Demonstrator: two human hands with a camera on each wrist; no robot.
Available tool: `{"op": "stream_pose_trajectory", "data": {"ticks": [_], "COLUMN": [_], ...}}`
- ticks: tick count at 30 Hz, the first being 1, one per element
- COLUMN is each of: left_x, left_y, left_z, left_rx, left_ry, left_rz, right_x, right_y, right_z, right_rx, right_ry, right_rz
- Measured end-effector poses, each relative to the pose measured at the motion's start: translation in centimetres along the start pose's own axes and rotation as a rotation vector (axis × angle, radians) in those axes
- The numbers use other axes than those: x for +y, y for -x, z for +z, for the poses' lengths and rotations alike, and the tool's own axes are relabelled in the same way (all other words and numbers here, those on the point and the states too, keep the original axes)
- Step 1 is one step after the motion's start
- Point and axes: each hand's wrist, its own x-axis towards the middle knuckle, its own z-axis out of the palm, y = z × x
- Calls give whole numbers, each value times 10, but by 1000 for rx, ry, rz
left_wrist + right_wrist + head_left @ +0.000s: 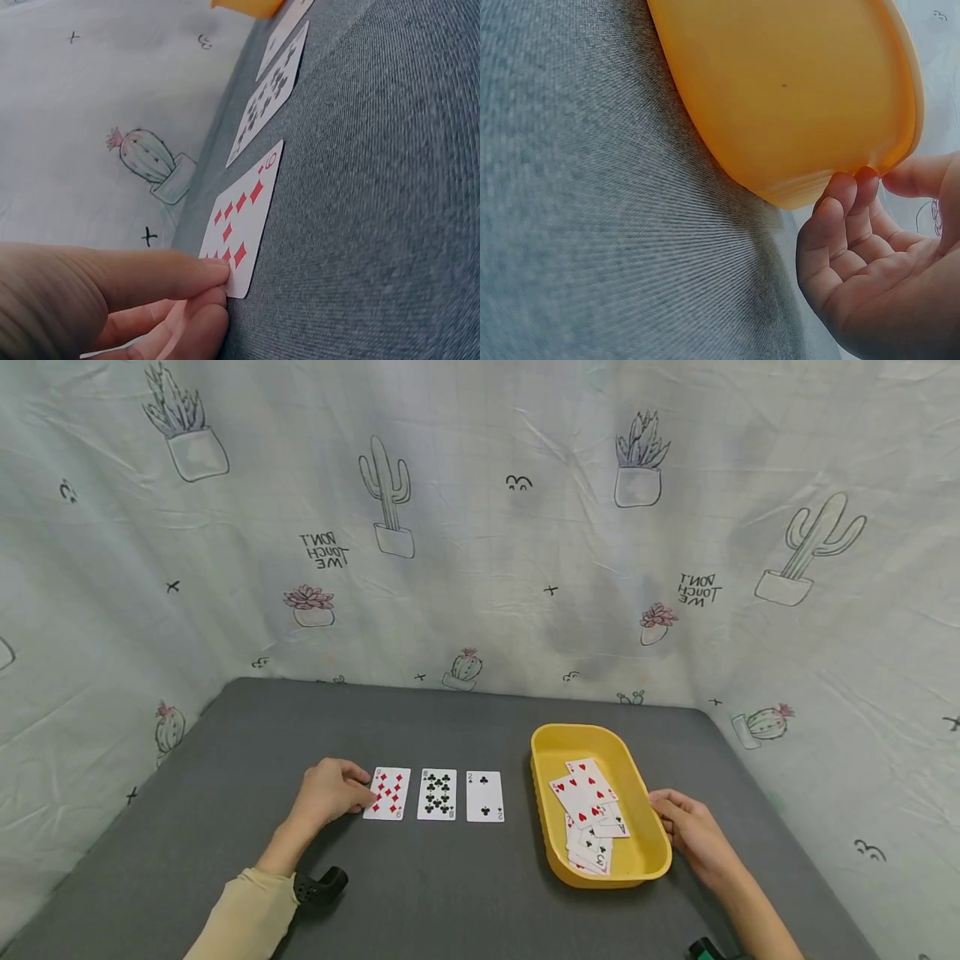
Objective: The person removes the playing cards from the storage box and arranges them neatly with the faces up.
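My left hand (330, 795) pinches the left edge of a nine of diamonds (390, 795), a face-up playing card on the grey table. In the left wrist view the thumb lies over the card's corner (238, 225), and the other fingers curl beside it. To its right lie a ten of clubs (437, 795) and a two of clubs (485, 797), spaced apart in a row. My right hand (693, 833) grips the right rim of a yellow plastic basket (551, 852), thumb on the rim and fingertips against the outer wall (795, 97). Loose cards (585, 797) overlap inside it.
The grey cloth-covered table (420, 893) spreads under everything. Behind it and at both sides hangs a pale curtain (480, 527) printed with cacti. A black wrist strap (321, 887) sits on the left wrist.
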Motion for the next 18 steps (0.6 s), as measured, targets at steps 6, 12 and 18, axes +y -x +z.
{"op": "stream_pose_trajectory", "data": {"ticks": [6, 12, 18], "left_x": [2, 1, 3], "left_y": [-1, 1, 2], "left_z": [1, -1, 0], "left_rx": [7, 0, 3], "left_ry": [-5, 4, -23], "left_rz": [-13, -28, -39], "right_x": [0, 1, 0], "right_y": [-1, -3, -2], "right_z": [-1, -1, 0], "right_rx": [0, 0, 9], "right_ry": [-4, -4, 0], "right_rz": [9, 18, 26]}}
